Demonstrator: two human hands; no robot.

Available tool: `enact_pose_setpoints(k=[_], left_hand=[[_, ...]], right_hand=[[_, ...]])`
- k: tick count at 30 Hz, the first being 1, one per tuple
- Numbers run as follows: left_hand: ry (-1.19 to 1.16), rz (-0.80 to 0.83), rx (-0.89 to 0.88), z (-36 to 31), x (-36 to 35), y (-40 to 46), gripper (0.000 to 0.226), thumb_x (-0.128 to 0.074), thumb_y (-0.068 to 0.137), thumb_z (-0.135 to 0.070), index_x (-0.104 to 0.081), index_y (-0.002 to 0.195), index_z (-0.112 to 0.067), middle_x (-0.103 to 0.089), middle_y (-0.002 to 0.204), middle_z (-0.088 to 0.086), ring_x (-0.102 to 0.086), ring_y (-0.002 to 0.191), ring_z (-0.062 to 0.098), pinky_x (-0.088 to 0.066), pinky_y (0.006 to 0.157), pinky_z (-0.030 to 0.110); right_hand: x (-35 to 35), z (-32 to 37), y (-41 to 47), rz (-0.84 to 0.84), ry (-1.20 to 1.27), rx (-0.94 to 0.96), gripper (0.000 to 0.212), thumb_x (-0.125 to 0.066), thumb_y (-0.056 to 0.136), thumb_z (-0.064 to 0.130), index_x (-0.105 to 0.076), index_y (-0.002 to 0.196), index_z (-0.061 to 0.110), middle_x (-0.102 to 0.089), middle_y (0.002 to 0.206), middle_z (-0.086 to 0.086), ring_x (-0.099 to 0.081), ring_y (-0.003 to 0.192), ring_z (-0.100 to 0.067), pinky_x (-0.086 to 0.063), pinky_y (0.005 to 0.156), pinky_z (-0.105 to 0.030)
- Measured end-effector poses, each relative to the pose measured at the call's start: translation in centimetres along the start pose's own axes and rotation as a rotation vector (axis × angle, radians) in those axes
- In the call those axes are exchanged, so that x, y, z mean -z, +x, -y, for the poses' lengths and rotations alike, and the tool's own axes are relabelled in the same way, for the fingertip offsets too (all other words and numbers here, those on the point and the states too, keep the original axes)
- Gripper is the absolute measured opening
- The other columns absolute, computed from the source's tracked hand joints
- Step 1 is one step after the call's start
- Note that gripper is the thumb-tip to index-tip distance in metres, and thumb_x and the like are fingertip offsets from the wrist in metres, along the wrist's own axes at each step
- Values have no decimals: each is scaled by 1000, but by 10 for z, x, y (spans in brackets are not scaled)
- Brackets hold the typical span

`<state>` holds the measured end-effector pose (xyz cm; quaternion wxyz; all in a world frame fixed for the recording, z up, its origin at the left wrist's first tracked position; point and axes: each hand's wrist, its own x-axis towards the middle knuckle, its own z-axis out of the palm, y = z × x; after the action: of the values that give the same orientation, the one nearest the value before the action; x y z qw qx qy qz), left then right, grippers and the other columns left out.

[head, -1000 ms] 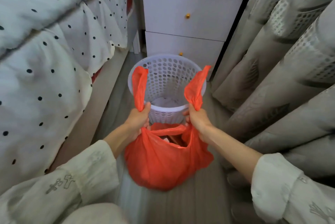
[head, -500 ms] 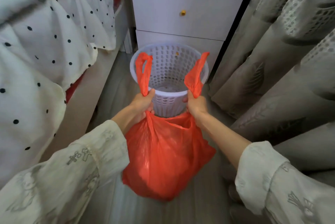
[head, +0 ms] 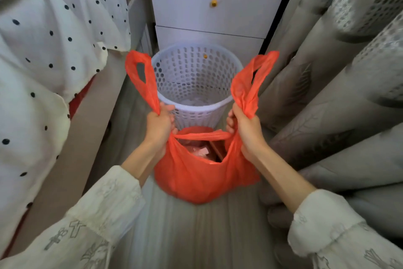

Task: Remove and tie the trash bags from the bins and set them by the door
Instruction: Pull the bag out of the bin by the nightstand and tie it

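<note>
An orange plastic trash bag (head: 202, 177) hangs just above the floor, out of the bin and in front of it. Its mouth gapes, showing pink wrappers and a brown stick inside. My left hand (head: 158, 127) grips the bag's left handle, whose loop stands up above my fist. My right hand (head: 247, 131) grips the right handle the same way. The two handles are spread apart. Behind the bag stands the white perforated bin (head: 196, 81), with only a pale scrap at its bottom.
A bed with a white polka-dot cover (head: 50, 55) lines the left side. Grey curtains (head: 331, 85) hang close on the right. A white drawer cabinet (head: 213, 11) stands behind the bin. The grey floor (head: 196, 231) forms a narrow aisle.
My hands have moved apart, pulling the two handles outward and opening the bag's mouth. The view has shifted closer to the bin and cabinet.
</note>
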<state>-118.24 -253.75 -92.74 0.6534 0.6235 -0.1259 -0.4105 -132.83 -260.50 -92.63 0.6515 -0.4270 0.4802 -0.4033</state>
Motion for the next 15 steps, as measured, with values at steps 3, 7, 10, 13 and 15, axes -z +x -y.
enact_pose_setpoints(k=[3, 7, 10, 13, 15], left_hand=[[72, -2, -47, -2, -2, -5, 36, -28, 99, -29, -46, 71, -16, -34, 53, -1, -28, 29, 0, -22, 35, 14], [95, 91, -162, -2, -4, -16, 37, -28, 99, -30, -41, 67, -19, -40, 37, -9, -34, 34, 8, -28, 43, 22], [158, 145, -268, 0, -1, -19, 44, -28, 98, -35, -59, 70, -22, -66, 59, -4, -56, 58, 11, -44, 65, 31], [206, 187, -313, 9, 5, -23, 32, -36, 94, -43, -66, 98, -33, -73, 90, -10, -59, 99, 7, -43, 94, 30], [246, 193, -318, 19, 9, -26, 25, -51, 89, -34, -58, 110, -24, -68, 95, -13, -56, 95, -10, -42, 93, 16]], right_hand=[[5, 1, -12, 60, 68, -22, 28, -47, 92, 10, -50, 64, 10, -37, 30, 5, -34, 29, -6, -29, 37, -19], [12, 5, -24, 108, 16, -37, 21, -51, 88, 6, -49, 68, 7, -35, 28, 3, -38, 29, -9, -35, 40, -20], [13, 5, -27, 149, 18, -15, 22, -52, 88, 4, -53, 66, 6, -46, 37, 3, -47, 38, -12, -39, 51, -28], [11, 5, -29, 185, 109, -40, 21, -48, 90, 3, -56, 71, 6, -52, 44, 3, -51, 44, -12, -42, 50, -26], [11, 6, -30, 189, 178, -78, 18, -47, 91, 3, -57, 76, 5, -53, 45, 3, -52, 44, -10, -45, 47, -21]])
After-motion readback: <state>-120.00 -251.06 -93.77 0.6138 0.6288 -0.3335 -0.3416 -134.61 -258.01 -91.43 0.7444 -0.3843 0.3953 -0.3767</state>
